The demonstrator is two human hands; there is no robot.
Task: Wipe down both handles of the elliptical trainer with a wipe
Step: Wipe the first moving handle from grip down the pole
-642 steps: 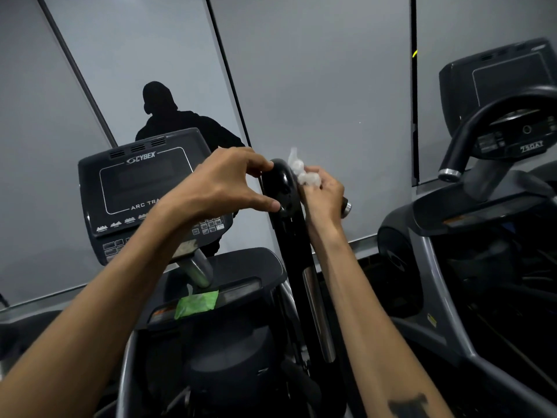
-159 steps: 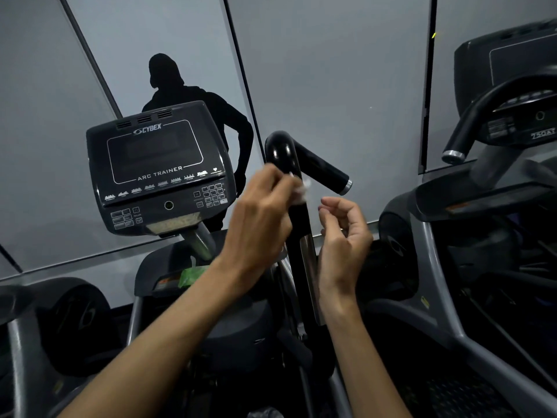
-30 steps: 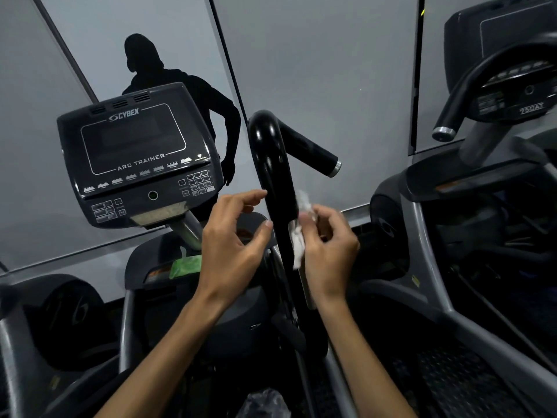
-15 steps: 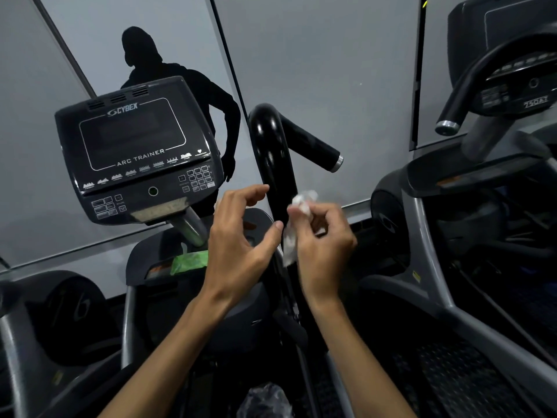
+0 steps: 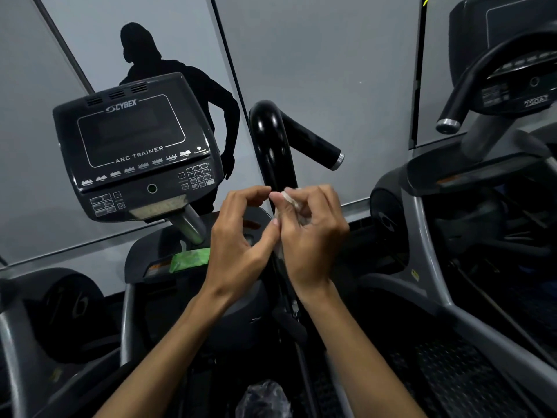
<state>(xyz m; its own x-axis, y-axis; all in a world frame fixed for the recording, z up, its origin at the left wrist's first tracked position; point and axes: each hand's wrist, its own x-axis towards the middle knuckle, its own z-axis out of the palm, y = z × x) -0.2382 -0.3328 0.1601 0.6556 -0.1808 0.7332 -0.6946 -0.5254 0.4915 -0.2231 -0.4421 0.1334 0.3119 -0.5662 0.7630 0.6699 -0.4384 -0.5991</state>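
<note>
The glossy black handle (image 5: pixel 271 146) of the elliptical trainer rises in the centre and bends right into a grip with a silver end cap. Both my hands meet in front of its upright part, just below the bend. My right hand (image 5: pixel 310 236) grips a crumpled white wipe (image 5: pixel 291 200) between its curled fingers and thumb. My left hand (image 5: pixel 241 236) has its fingers curled, and its fingertip and thumb tip touch the wipe's left edge. The handle's lower part is hidden behind my hands.
The Cybex Arc Trainer console (image 5: pixel 135 146) stands at the left, with a green wipe pack (image 5: pixel 190 259) on the shelf below it. A second machine with a curved black handle (image 5: pixel 482 79) is at the right. A crumpled clear bag (image 5: pixel 265 396) lies low in the centre.
Over the last second my hands drew closer together and now both touch the wipe. The wipe is more bunched up in my right hand than before.
</note>
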